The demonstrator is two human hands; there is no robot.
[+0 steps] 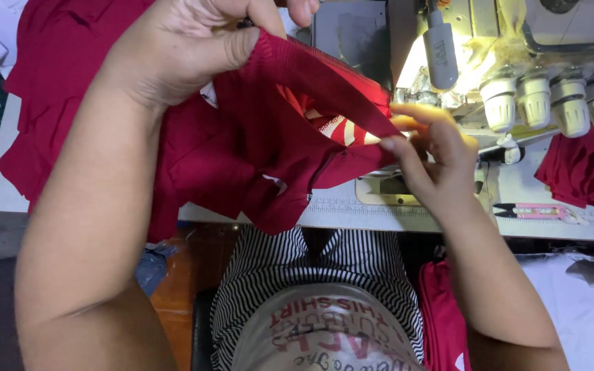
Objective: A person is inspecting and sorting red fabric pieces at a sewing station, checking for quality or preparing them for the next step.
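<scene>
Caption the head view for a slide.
Both hands, left and right, stretch a dark red ribbed fabric piece before a white sewing machine.

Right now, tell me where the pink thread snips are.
The pink thread snips lie on the table's right side, beyond the right hand, below the tension knobs.

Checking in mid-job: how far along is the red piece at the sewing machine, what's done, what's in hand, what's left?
Done: a stack of red pieces lies at the right of the machine, whether sewn I cannot tell. In hand: the left hand and right hand stretch a red ribbed strip on the red garment, short of the presser foot. Left: likely feeding it through; more red fabric waits at left.
</scene>
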